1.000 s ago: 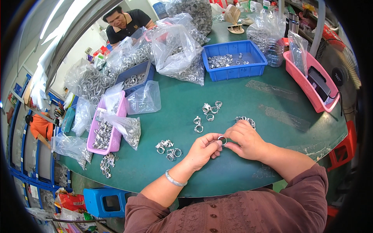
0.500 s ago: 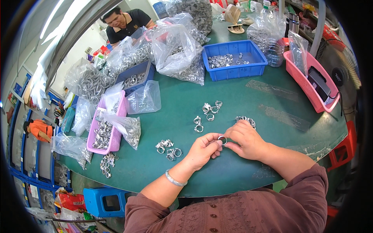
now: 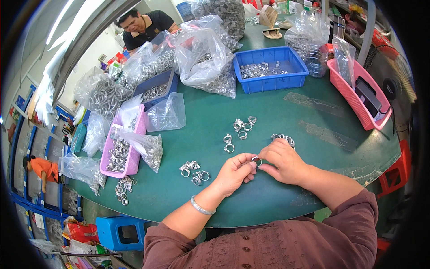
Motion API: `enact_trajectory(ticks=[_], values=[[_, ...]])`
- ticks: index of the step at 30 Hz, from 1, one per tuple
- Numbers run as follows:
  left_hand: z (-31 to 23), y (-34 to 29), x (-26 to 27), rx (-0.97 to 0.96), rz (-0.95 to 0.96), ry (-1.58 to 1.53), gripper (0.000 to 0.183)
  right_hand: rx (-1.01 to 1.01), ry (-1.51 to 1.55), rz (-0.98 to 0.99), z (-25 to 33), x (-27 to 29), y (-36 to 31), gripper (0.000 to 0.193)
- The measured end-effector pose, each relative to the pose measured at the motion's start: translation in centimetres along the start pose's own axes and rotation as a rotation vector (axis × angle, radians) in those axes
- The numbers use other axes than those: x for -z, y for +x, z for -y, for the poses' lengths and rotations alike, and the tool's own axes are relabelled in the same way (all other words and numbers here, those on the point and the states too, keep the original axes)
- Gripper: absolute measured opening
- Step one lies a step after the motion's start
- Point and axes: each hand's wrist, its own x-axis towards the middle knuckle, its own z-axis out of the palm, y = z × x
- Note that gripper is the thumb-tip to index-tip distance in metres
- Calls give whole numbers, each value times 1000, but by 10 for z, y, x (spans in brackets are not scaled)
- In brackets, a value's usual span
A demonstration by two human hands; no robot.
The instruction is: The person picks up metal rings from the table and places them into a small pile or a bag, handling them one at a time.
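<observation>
Over the near part of the green table, my left hand [image 3: 236, 174] pinches a silver metal ring [image 3: 256, 158] between thumb and fingers. From the other side, my right hand [image 3: 285, 163] has its thumb and forefinger closed at the same ring. Just beyond my right knuckles lies a cluster of rings [image 3: 289, 139], partly covered by that hand. More loose rings [image 3: 242, 135] sit farther out in front. To the left of my left hand are two small groups of rings, one [image 3: 191, 165] slightly behind the other [image 3: 200, 178].
A pink-purple basket [image 3: 135, 154] of metal parts and several filled plastic bags [image 3: 204, 58] stand at left and back. Behind is a blue bin [image 3: 271, 85] with rings. A pink basket [image 3: 358, 96] holds a black device at right. A co-worker [image 3: 145, 27] sits across.
My hands and the ring between them stay practically in place. At far left, a person in orange has shifted position by the shelves.
</observation>
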Motion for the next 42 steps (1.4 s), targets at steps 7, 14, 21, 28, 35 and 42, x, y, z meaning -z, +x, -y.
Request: enact_trajectory(ticks=[7,14,21,28,35,42], values=[[5,0,1,13,7,-63,22,11,-8,-19,1,0,-2,26],[-3,5,4,17,-24,-84,21,-16,45,-27,-6,-3,2,27],[-3,3,3,19,-22,-121,22,-61,63,-52,-9,-6,-1,27],[1,3,4,-27,1,-93,19,-62,79,-43,-9,-8,-2,26],[1,4,4,-55,-4,-94,18,-78,73,-48,-10,-7,0,24],[2,4,8,-59,33,-116,22,-118,116,-44,-11,-9,-1,22]])
